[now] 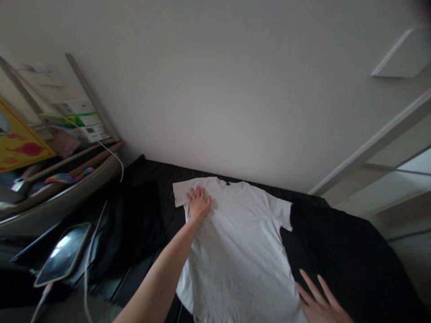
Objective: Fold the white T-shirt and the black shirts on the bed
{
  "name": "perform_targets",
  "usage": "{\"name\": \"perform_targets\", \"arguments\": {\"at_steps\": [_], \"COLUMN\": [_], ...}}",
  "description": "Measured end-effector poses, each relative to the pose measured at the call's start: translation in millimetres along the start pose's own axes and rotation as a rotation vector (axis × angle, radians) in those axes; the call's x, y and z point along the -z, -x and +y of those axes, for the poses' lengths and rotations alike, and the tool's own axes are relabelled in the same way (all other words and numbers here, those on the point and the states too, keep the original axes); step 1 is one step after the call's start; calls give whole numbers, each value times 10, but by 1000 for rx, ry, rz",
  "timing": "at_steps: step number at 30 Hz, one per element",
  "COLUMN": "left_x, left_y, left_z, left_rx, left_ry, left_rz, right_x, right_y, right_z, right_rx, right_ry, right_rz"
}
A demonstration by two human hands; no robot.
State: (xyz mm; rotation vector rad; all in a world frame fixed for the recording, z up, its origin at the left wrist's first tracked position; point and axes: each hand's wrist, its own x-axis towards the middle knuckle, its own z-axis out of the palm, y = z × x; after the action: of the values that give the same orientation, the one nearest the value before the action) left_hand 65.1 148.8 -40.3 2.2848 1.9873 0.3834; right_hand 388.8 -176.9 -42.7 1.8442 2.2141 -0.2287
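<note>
A white short-sleeved T-shirt [239, 242] lies spread out on a dark slatted surface [170, 229], its neckline toward the wall. My left hand [198, 204] rests flat on the shirt near the left sleeve, fingers spread. At the lower right, my right hand [319, 300] is beside the shirt's right side edge, fingers stretched out and apart. Whether its thumb side touches the cloth I cannot tell. The shirt's lower hem runs out of view at the bottom.
Black cloth [350, 255] lies to the right, and more dark fabric [134, 233] to the left. A phone [63, 253] with a white cable [88, 264] lies at the lower left. A cluttered shelf [77, 166] stands beyond it. A plain wall [235, 89] rises behind.
</note>
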Motion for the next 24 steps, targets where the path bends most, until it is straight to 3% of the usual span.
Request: {"name": "perform_targets", "arguments": {"at_steps": [4,7,12,15,19,24], "left_x": [117,234,329,339,385,543], "left_y": [-9,48,197,235,238,170], "left_z": [-87,-272,-705,-870,-903,-694], "left_rx": [-35,54,262,213,99,59], "left_ry": [-5,-40,-84,-74,-37,49], "left_rz": [1,38,6,-70,-126,-92], "right_x": [541,794,716,580,459,305], "right_y": [-294,-507,-735,-826,-893,-831], "right_z": [-500,-1082,-2148,-2637,-2875,-2752], "right_rx": [-98,26,362,356,340,276], "right_ry": [-56,-227,-407,-434,-443,-439], "right_rz": [102,143,179,186,182,388]}}
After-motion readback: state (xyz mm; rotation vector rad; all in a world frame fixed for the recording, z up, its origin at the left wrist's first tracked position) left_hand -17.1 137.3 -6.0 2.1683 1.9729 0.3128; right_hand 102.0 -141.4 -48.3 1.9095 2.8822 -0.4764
